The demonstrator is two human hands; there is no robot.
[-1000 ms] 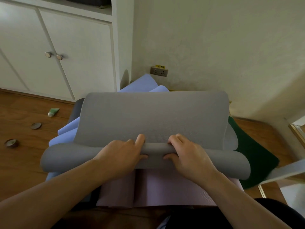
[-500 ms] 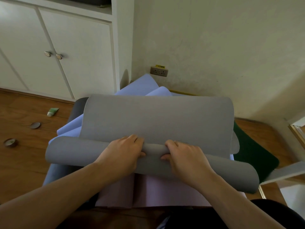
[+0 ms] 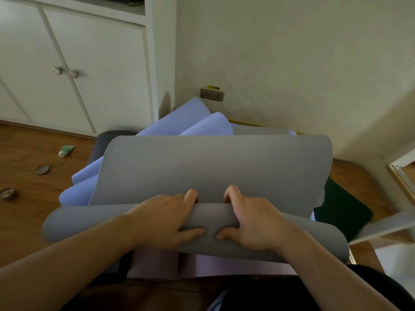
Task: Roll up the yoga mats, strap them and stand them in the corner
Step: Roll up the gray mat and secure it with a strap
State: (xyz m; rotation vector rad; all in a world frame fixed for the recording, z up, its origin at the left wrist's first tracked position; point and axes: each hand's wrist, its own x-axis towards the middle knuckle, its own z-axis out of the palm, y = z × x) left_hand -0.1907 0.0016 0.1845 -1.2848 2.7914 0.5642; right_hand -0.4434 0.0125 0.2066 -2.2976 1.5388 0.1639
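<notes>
A grey yoga mat (image 3: 213, 167) lies across a pile of other mats in front of me, its near end wound into a thick roll. My left hand (image 3: 166, 218) grips the roll just left of its middle, fingers over the top and thumb underneath. My right hand (image 3: 253, 221) grips it the same way just to the right. The unrolled part stretches away toward the wall. Beneath it lie a lavender-blue mat (image 3: 197, 122), a pink mat (image 3: 202, 265) and a dark green mat (image 3: 343, 209).
White cupboard doors (image 3: 74, 75) stand at the left, a cream wall with a socket (image 3: 212, 94) straight ahead. On the wooden floor at the left lie a green tube (image 3: 66, 151) and two small round lids (image 3: 42, 169). A mirror frame (image 3: 402, 180) leans at the right.
Both hands have turned the roll forward, so it is thicker and sits farther up the grey mat. The flat part has shortened and more of the lavender-blue mat shows behind it.
</notes>
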